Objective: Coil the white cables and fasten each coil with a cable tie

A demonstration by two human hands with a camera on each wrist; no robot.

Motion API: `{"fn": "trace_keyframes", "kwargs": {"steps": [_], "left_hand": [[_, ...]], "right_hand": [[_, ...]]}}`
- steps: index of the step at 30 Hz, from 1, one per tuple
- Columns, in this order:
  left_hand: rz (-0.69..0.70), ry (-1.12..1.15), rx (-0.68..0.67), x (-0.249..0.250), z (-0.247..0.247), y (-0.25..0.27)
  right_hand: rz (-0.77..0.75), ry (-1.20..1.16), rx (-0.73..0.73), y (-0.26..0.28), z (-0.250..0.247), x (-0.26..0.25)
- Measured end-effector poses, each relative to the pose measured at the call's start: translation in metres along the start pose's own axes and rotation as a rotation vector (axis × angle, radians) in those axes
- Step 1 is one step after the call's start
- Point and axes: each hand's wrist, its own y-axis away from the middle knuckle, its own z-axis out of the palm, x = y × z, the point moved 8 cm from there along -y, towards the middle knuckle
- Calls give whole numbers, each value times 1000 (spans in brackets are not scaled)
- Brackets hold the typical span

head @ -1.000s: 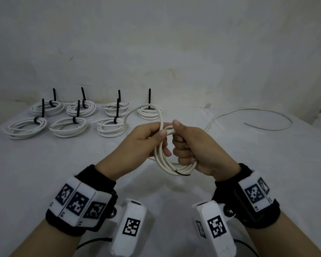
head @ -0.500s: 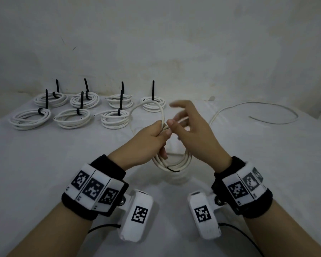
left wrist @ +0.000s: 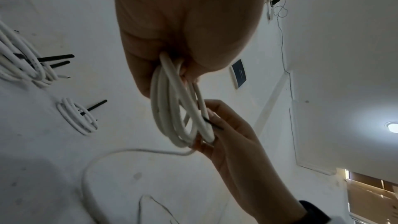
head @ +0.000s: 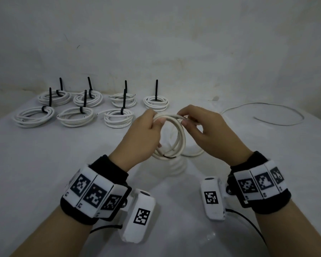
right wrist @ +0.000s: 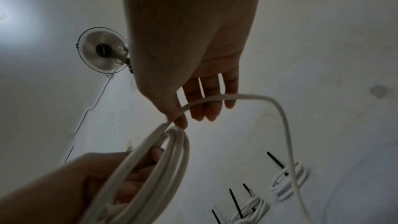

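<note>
Above a white table, the left hand grips the top of a half-wound coil of white cable, holding the loops together so they cannot spring apart. Just right of the coil, the right hand pinches the loose cable tail between thumb and forefinger, other fingers relaxed, seemingly to lay another loop. Beyond the coil, seven finished coils sit with black cable ties upright.

The right hand pinches the white cable where it joins the coil gripped by the left hand.
</note>
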Motion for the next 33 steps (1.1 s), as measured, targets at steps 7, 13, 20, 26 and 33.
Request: {"fn": "trace_keyframes", "kwargs": {"steps": [7,13,20,26,33], "left_hand": [[-61,381,108,-6,-6,-1],[-235,1120,-262,4,26,6],[-95,1393,-158,10,15,1],[-29,1507,-116,-1,-11,-11],[-2,1428,65,-14,-27,-17]], "right_hand": [[148,-166,-72,3,15,1],[144,-210,121,4,6,9],[120,-202,81,6,5,13],[227,-38,-35,13,-2,55],[-45,-92,-69,10,-8,8]]}}
